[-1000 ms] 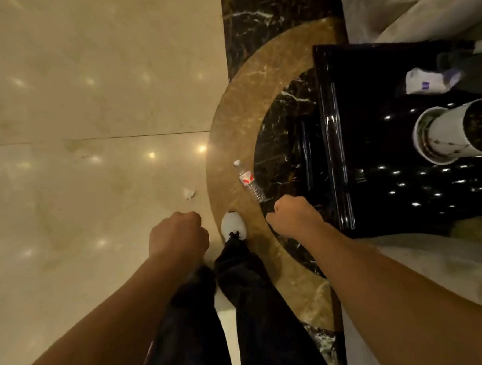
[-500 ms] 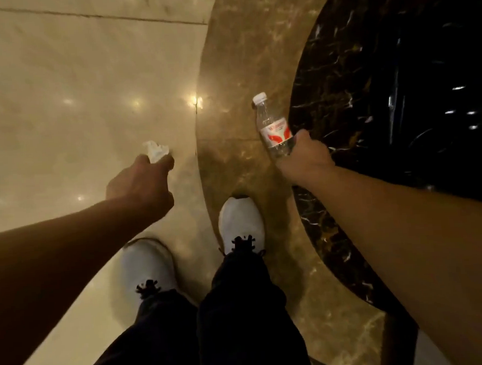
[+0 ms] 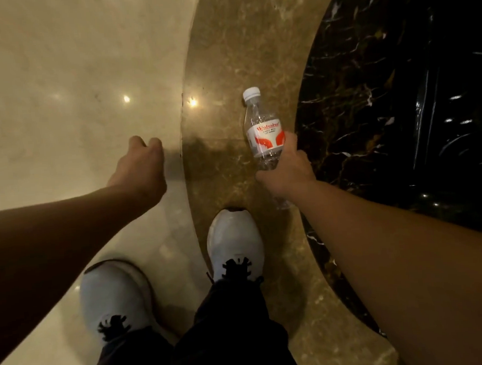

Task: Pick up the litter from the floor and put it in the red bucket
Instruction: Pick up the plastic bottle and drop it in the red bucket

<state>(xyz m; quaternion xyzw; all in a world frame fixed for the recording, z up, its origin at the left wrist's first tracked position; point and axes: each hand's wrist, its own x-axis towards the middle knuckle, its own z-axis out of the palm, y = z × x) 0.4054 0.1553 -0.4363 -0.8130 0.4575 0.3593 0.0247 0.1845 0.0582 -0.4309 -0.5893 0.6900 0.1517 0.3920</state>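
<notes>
From the head view, my right hand [image 3: 285, 166], right of centre in the frame, is wrapped around the lower body of the clear plastic bottle [image 3: 262, 131]; its white cap points toward the top of the frame and the red and white label shows just above my fingers. The bottle sits over the brown marble band [image 3: 227, 43] that curves between the cream floor [image 3: 60, 66] on the left and the black veined marble [image 3: 369, 92] on the right. My left hand [image 3: 140, 168], left of centre, has its fingers curled under; I cannot tell whether they hold anything. My two white shoes [image 3: 234, 241] stand at lower centre, dark trousers [image 3: 228, 336] below them
</notes>
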